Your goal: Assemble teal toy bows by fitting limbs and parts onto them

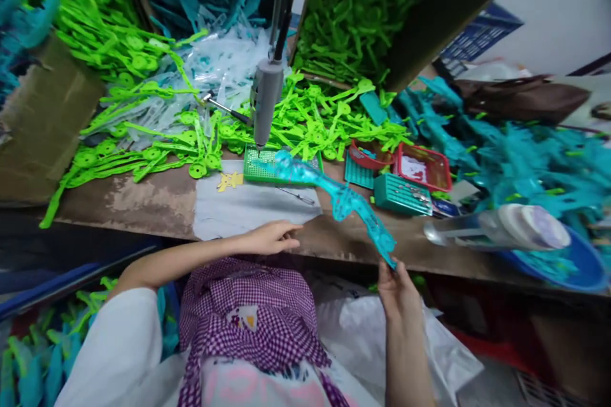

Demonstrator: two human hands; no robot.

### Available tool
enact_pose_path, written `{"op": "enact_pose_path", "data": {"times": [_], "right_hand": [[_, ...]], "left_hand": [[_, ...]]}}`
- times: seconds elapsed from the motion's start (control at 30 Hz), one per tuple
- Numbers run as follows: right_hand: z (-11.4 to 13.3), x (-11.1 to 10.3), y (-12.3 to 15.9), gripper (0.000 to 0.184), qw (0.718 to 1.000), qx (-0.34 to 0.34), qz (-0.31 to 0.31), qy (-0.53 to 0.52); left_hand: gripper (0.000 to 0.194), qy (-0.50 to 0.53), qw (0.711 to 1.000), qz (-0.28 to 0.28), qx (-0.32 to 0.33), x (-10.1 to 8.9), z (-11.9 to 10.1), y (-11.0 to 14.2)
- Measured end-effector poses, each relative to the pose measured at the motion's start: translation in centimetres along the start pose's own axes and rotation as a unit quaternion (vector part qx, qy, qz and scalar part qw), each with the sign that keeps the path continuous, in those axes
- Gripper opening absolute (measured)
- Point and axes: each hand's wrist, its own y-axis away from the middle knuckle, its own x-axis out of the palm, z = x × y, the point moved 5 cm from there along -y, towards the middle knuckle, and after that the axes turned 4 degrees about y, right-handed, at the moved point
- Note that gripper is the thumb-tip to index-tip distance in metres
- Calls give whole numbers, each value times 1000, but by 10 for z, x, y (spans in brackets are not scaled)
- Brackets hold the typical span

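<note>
My right hand [398, 289] pinches the lower end of a long, translucent turquoise plastic piece [344, 200]. It stretches up and left over the bench, and its far rounded end lies over a green perforated tray [265, 172]. At the bench's front edge, my left hand [274, 238] holds nothing; its fingers point right, slightly apart. Above the tray hangs a grey electric screwdriver [266, 102], its bit pointing down near the tray's surface. A white sheet [238, 210] lies in front of the tray, with a thin metal tool [298, 196] near its right side.
Bright green plastic parts [315, 114] pile behind the tray, with clear parts [229, 57] and a small hammer [224, 108] among them. Cardboard boxes [52, 114] stand around. Rightward are a red basket [429, 172], turquoise box [401, 194], bottle [501, 227] and blue basin [585, 261].
</note>
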Motion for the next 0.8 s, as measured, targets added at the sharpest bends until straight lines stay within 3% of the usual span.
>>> {"op": "enact_pose_path", "data": {"times": [0.1,0.17,0.23,0.43,0.5,0.57,0.7,0.8], "right_hand": [[-12,27,36,39,987,55,-54,-138],[-13,49,54,35,962,99,-57,-248],[-10,56,63,32,941,115,-59,-311],[-20,7,65,45,926,151,-118,-327],[-16,11,67,44,920,137,-130,-343],[-5,38,71,41,913,118,-123,-370],[19,131,90,33,912,101,-48,-394],[40,187,107,24,952,35,63,-298]], "left_hand": [[60,51,998,23,-37,3,12,-9],[65,62,996,30,-55,2,15,-13],[66,78,994,35,-70,1,16,-16],[58,148,985,46,-79,4,22,-8],[62,166,982,53,-76,7,21,-8],[68,170,982,46,-75,8,17,-14],[72,190,979,-40,-58,5,5,-47],[63,224,964,-136,-36,-5,2,-68]]}}
